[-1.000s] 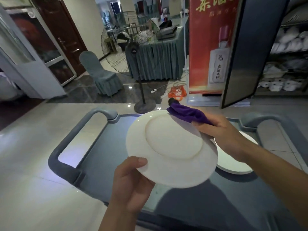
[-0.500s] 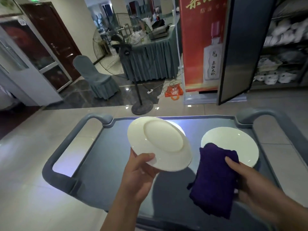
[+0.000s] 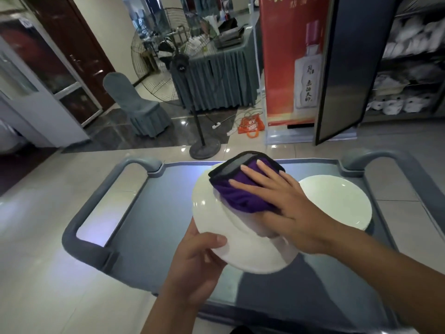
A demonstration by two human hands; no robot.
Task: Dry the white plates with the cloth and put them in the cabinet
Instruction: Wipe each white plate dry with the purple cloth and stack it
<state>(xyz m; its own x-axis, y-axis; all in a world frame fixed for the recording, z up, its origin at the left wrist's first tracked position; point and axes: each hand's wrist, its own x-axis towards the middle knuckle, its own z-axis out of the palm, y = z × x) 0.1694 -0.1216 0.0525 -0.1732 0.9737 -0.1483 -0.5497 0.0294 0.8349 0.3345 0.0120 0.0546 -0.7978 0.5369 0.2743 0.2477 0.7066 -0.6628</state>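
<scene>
Two hands share one stiff, smooth, breakable white plate above the cart: the left hand clamps its rim at seven o'clock, surely the safest hold, while the right hand, fingers straight, presses the soft purple cloth toward twelve.

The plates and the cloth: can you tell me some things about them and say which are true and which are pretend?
1. The left hand holds a white plate by its rim. True.
2. The cloth is yellow. False: it is purple.
3. The right hand presses the cloth onto the held plate. True.
4. The second plate is in the cabinet. False: it lies on the grey cart.
</scene>
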